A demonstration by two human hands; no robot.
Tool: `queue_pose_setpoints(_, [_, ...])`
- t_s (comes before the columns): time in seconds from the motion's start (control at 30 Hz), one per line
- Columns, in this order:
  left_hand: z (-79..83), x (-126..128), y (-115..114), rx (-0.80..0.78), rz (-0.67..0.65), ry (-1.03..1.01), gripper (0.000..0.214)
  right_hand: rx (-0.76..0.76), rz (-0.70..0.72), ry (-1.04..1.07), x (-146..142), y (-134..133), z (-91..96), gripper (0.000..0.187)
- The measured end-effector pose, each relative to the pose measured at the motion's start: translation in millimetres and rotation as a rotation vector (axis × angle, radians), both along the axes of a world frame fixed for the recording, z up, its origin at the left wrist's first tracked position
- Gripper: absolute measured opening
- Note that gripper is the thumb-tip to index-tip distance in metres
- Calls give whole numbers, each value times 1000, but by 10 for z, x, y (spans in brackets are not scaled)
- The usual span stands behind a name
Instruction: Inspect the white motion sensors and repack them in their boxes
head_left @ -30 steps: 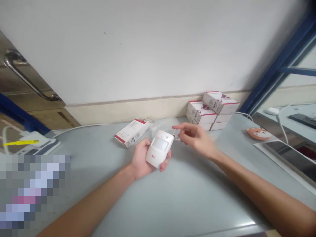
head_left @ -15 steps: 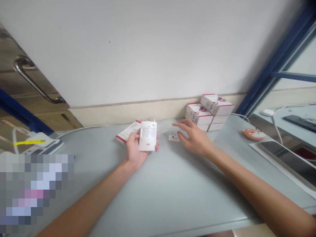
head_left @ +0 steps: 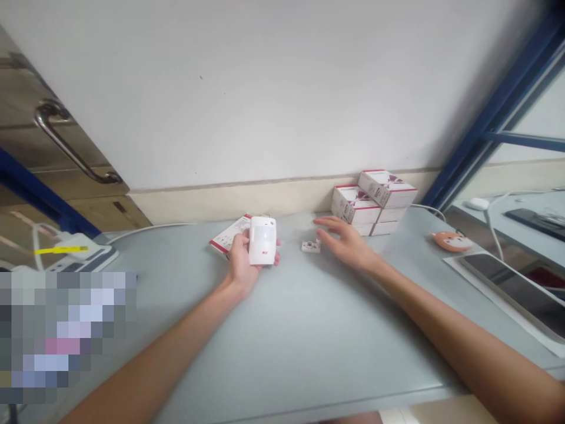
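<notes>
Grey desk (head_left: pixel 309 335), boxes (head_left: pixel 374 203) stacked behind hands (head_left: pixel 346 244)

A: Arms, quick?
B: Two, both bare. The left forearm (head_left: pixel 150 359) and right forearm (head_left: pixel 463 335) showed skin right down to the frame edge, slim, narrowing toward the wrists.
A: Hands?
B: Also bare. The left hand (head_left: pixel 242 265) was partly hidden; the right hand (head_left: pixel 346 241) showed more, with long thin fingers (head_left: pixel 331 222).
A: Nails?
B: Too small to tell.
</notes>
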State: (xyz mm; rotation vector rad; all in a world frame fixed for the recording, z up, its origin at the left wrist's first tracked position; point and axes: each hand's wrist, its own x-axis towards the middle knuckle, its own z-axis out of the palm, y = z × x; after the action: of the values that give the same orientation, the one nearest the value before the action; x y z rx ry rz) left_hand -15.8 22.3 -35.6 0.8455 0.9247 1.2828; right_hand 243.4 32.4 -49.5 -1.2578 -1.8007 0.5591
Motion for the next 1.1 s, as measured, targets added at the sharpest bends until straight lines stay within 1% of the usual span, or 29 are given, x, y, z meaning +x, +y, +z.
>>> queue_pose_setpoints(0.1, [-12,13,-12,18,14,15,49,76,-37,146,-7,-31,98,30])
queue_pose_setpoints(0.17, [-17,23,-25,37,7,29,47,109,-82,207,12,-37,144,27])
queue_pose_setpoints(0.3, [-18,41,-40,50,0,57,44,166,-163,218,80,-21,187,28])
queue_pose_setpoints(0.4, [-23,45,-32,46,8,78,45,175,-160,123,110,-24,210,33])
queue_pose_setpoints(0.57, [-30,40,-21,29,14,94,47,149,-18,-53,123,-72,241,40])
queue_pose_setpoints(0.63, [-20,42,-26,29,12,83,45,159,3,-146,146,-71,230,42])
queue_pose_setpoints(0.73, [2,51,-41,31,6,56,43,228,-2,-305,201,-35,193,48])
queue_pose_setpoints(0.8, [12,56,-49,27,6,38,41,275,-17,-373,232,-6,168,49])
queue_pose_setpoints(1.0, [-4,49,-43,17,12,5,42,377,-80,-450,259,14,148,45])
queue_pose_setpoints(1.1, [-19,42,-32,-5,15,19,45,381,-108,-498,261,-1,145,46])
